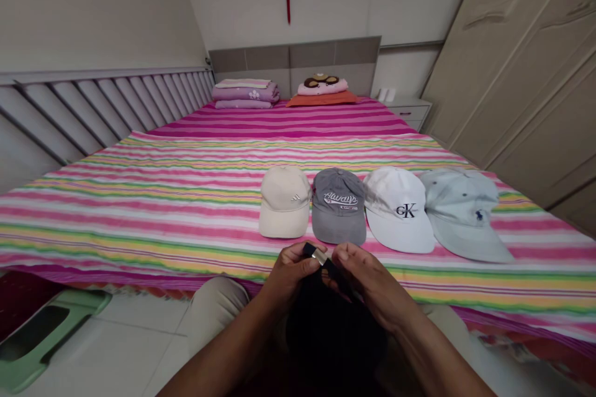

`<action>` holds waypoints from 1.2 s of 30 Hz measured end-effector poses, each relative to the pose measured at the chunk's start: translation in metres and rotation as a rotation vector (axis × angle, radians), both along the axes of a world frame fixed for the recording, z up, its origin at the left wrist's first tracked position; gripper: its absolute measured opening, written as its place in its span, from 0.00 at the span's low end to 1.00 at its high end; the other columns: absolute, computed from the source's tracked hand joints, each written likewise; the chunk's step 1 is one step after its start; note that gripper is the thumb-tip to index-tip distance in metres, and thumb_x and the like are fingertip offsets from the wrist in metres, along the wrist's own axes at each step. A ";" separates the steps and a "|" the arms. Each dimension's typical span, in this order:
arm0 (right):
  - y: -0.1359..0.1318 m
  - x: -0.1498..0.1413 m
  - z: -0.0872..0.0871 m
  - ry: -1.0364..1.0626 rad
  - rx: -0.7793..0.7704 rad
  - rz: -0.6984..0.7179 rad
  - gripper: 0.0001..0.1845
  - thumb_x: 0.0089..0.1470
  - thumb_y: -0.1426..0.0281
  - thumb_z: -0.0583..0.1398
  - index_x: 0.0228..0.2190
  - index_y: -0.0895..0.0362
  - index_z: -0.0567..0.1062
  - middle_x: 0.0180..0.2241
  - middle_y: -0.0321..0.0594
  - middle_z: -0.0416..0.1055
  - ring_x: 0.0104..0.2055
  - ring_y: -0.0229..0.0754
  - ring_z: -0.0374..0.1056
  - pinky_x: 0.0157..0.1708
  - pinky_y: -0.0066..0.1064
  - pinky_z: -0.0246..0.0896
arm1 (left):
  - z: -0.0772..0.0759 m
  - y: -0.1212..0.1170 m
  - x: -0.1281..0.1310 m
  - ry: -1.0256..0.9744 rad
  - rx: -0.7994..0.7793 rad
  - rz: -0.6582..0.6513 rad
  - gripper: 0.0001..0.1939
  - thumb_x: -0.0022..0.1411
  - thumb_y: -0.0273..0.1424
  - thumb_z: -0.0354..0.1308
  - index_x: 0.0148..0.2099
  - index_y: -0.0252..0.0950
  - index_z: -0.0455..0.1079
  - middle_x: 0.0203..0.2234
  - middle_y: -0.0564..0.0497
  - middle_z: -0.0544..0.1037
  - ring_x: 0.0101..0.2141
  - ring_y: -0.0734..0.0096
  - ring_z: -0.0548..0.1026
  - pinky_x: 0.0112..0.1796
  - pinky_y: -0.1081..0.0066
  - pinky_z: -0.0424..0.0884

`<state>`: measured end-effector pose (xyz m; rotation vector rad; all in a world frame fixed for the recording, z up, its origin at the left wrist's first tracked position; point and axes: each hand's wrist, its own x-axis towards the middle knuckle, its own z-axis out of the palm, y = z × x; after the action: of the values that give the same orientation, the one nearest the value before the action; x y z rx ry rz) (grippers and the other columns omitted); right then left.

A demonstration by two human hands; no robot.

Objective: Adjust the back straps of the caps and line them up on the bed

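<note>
A black cap [333, 329] rests in my lap, its back strap and silver buckle [319, 255] raised between my hands. My left hand [291, 273] pinches the strap at the buckle. My right hand [367, 279] is closed on the strap's other end just right of the buckle. Beyond my hands, a row of caps lies on the striped bed [162, 198]: a cream cap [285, 201], a grey cap [339, 206] with white script, a white cap [398, 208] with black letters, and a pale blue cap [463, 211].
Folded purple bedding [245, 94] and an orange pillow [322, 98] with a pink cushion lie at the headboard. A wardrobe [526, 68] stands on the right, a nightstand [412, 108] beside it. A green plastic stool [46, 332] stands on the floor at lower left.
</note>
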<state>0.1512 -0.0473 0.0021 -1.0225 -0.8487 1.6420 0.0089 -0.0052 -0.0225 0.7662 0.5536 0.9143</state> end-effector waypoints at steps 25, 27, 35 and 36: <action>0.002 0.002 -0.005 0.124 0.033 0.016 0.15 0.37 0.74 0.64 0.23 0.57 0.62 0.21 0.30 0.65 0.20 0.31 0.61 0.21 0.23 0.53 | -0.004 -0.003 -0.001 0.019 0.108 -0.108 0.12 0.42 0.28 0.65 0.33 0.32 0.71 0.23 0.51 0.75 0.24 0.68 0.74 0.31 0.67 0.70; 0.003 0.001 -0.004 0.091 0.052 -0.019 0.15 0.37 0.74 0.65 0.23 0.57 0.62 0.21 0.30 0.65 0.20 0.31 0.61 0.21 0.23 0.53 | -0.005 -0.002 -0.002 0.054 0.142 -0.115 0.12 0.43 0.28 0.64 0.34 0.32 0.71 0.24 0.50 0.76 0.25 0.68 0.74 0.33 0.67 0.69; 0.006 0.004 -0.003 0.056 0.055 -0.019 0.16 0.35 0.73 0.65 0.22 0.58 0.62 0.21 0.30 0.66 0.19 0.31 0.61 0.19 0.22 0.52 | -0.005 0.002 -0.008 0.014 0.169 -0.149 0.15 0.49 0.37 0.60 0.37 0.33 0.73 0.27 0.47 0.76 0.29 0.67 0.74 0.33 0.68 0.68; 0.006 0.005 -0.004 0.055 0.054 -0.018 0.16 0.35 0.73 0.65 0.22 0.58 0.62 0.21 0.30 0.66 0.19 0.31 0.61 0.19 0.22 0.52 | -0.005 0.002 -0.008 0.016 0.162 -0.149 0.15 0.49 0.38 0.59 0.37 0.32 0.73 0.26 0.47 0.76 0.28 0.67 0.74 0.33 0.68 0.68</action>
<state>0.1560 -0.0410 -0.0015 -0.9412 -0.8399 1.6164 0.0008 -0.0031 -0.0270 0.9494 0.4334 0.8217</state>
